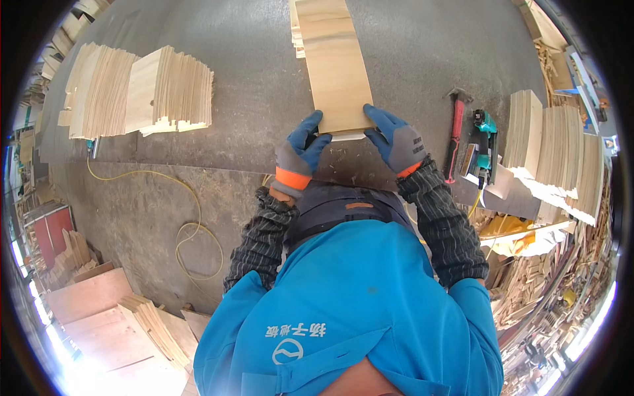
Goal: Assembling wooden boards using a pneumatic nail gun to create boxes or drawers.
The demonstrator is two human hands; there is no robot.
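A long, pale plywood board [335, 63] stretches away from me over the middle of the dark table, apparently with another layer beneath its near end. My left hand [301, 150], in a blue and grey glove with an orange cuff, grips the board's near left corner. On the near right corner, my right hand [395, 136] has its gloved fingers closed round the edge. Between the hands, a thin white edge shows under the board. A stack of plywood pieces [296, 30] lies partly hidden beside the board's far left side.
Stacked plywood pieces [109, 92] stand at the table's left, and more stacks [555, 142] at its right. A red-handled hammer [454, 138] and a teal air nailer [486, 142] lie right of my right hand. A yellow hose [191, 191] loops over the floor. Wood scraps [528, 284] pile up at lower right.
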